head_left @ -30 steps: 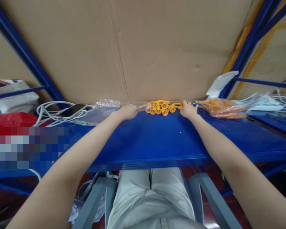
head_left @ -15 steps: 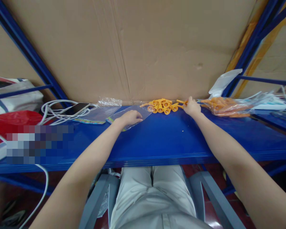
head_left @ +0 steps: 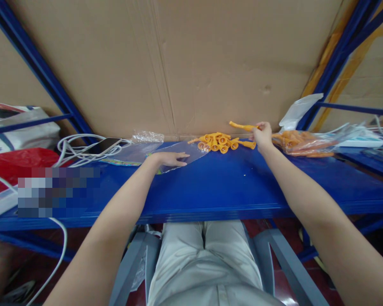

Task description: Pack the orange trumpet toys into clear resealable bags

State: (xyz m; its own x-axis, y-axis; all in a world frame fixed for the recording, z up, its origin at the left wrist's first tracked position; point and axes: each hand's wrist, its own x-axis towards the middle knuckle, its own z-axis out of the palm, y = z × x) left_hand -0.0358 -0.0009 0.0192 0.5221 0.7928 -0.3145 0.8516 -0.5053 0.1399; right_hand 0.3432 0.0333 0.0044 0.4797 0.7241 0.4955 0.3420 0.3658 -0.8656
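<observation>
My left hand (head_left: 169, 158) lies flat with fingers stretched out on a clear plastic bag (head_left: 181, 149) on the blue shelf (head_left: 217, 187). My right hand (head_left: 263, 135) is closed on an orange plastic piece (head_left: 242, 126), held up just above the shelf. A second orange piece (head_left: 247, 144) sticks out below that hand; whether it is held I cannot tell. A heap of orange plastic pieces (head_left: 217, 142) lies against the cardboard wall, between both hands.
A clear bag full of orange pieces (head_left: 298, 142) lies right of my right hand. A phone (head_left: 102, 145) on white cables (head_left: 76, 148) and more flat bags (head_left: 129, 153) are at the left. A red bag (head_left: 15, 163) sits far left. Cardboard (head_left: 191, 63) backs the shelf.
My left hand drew a clear bag back from the heap and flattened on it. My right hand picked an orange piece from the heap and lifted it.
</observation>
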